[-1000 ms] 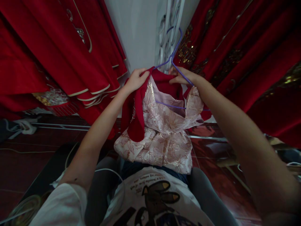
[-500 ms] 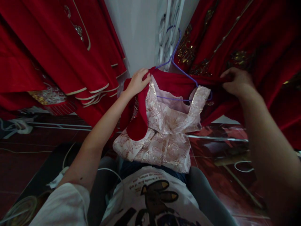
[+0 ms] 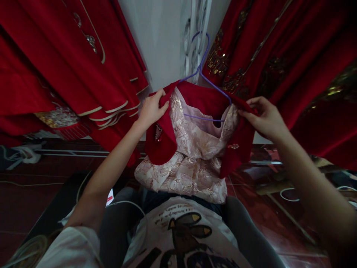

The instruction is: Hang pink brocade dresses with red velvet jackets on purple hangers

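A pale pink and gold brocade dress point(image 3: 199, 139) hangs on a purple hanger point(image 3: 208, 78), its lower part bunched over my lap. Draped around its shoulders is a red shawl point(image 3: 163, 149) with beaded ornaments at the front edges. My left hand point(image 3: 153, 108) is closed on the shawl at the dress's left shoulder, thumb and fingers pinching the cloth. At the opposite shoulder my right hand point(image 3: 263, 116) pinches the shawl's other side. That side now hangs down over the dress strap, hiding part of it.
Red garments with pale trim point(image 3: 111, 100) hang at the left, and red cloth with gold sequins point(image 3: 220, 59) at the right. A white metal lattice point(image 3: 195, 44) holds the hanger's hook. A metal rail point(image 3: 80, 152) runs low behind. White cable point(image 3: 290, 193) lies at the right.
My right hand has moved inward and slightly down, bringing the shawl's right side over the dress shoulder. My left hand has shifted a little left and down, still holding the cloth.
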Demonstrator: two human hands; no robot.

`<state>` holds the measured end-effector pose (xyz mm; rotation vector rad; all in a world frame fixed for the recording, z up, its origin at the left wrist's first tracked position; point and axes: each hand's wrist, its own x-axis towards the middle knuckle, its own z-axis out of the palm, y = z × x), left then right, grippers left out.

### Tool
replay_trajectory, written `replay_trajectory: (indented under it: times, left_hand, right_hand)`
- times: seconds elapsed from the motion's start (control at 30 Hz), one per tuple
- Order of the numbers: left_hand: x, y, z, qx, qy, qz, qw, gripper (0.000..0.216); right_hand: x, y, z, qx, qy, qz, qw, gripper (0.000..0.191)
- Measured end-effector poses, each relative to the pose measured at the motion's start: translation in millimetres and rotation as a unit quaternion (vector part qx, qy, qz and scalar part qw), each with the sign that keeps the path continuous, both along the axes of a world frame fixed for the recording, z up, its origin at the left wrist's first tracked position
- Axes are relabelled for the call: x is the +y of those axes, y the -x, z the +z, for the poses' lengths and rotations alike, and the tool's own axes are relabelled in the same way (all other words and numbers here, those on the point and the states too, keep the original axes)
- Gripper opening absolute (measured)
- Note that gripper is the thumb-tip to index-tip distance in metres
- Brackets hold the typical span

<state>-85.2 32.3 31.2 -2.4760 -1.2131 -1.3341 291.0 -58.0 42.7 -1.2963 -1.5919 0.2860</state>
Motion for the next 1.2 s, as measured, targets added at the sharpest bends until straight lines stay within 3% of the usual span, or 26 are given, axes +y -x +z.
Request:
replay_trajectory:
  times: [0.1, 0.3, 0.43, 0.53, 0.7, 0.8, 0.9, 1.2]
  left_hand:
    - [-13, -19, -3.6, 0.008, 0.003, -0.008, 1.000, 0.010]
    - [-40, -71, -30.8, 0.068, 0.072, -0.080, 0.992, 0.022]
    - [-46, -81, -43.8, -0.050, 0.105, -0.092, 0.989, 0.034]
    - [-47, -79, -45.9, -0.170, 0.106, -0.098, 0.975, 0.032]
    - [-55, -84, -50.4, -0.270, 0.128, -0.092, 0.950, 0.038]
    - [-59, -85, -54.1, -0.318, 0.150, -0.075, 0.933, 0.027]
    - [-60, -82, -56.8, -0.324, 0.163, -0.076, 0.929, 0.017]
    - [-59, -71, -55.7, -0.255, 0.168, -0.095, 0.947, 0.014]
  right_hand:
    - [17, 24, -17.9, 0.038, -0.019, 0.000, 0.999, 0.024]
    - [31, 106, -31.2, 0.032, -0.038, 0.130, 0.990, 0.020]
    - [27, 138, -33.7, -0.007, -0.060, 0.124, 0.990, 0.016]
    - [19, 142, -38.5, 0.007, -0.057, 0.128, 0.990, 0.023]
    - [8, 141, -51.8, 0.085, -0.034, 0.166, 0.982, 0.051]
    - [6, 141, -59.5, 0.116, -0.032, 0.177, 0.977, 0.041]
    - [8, 141, -64.6, 0.135, -0.048, 0.168, 0.975, 0.030]
    - [14, 144, -64.7, 0.139, -0.060, 0.143, 0.978, 0.026]
